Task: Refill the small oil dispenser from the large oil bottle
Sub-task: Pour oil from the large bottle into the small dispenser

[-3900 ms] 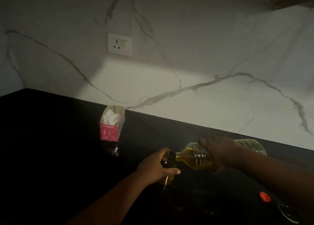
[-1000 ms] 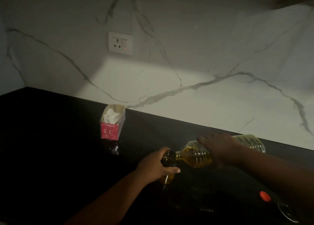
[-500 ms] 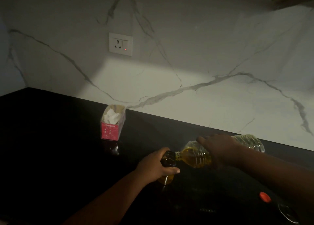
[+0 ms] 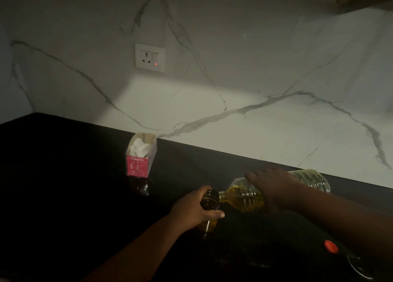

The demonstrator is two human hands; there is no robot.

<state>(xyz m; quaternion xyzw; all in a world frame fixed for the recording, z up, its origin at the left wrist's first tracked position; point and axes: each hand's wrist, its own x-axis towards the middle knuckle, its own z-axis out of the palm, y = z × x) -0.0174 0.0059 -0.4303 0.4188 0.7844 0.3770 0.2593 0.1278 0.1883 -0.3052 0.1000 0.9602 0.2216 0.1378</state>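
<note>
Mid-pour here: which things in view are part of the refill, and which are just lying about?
In use: large oil bottle, small oil dispenser, left hand, right hand.
Lying about: pink tissue box, red cap, wall socket.

Black countertop [image 4: 74, 196]. Left hand [image 4: 192, 209] grips small oil dispenser [image 4: 209, 209], upright. Right hand [image 4: 274, 189] holds large oil bottle [image 4: 244, 196], tipped near horizontal, mouth at dispenser's top. Pink tissue box [image 4: 139, 160] near marble wall. Red cap [image 4: 331, 246] lower right.
</note>
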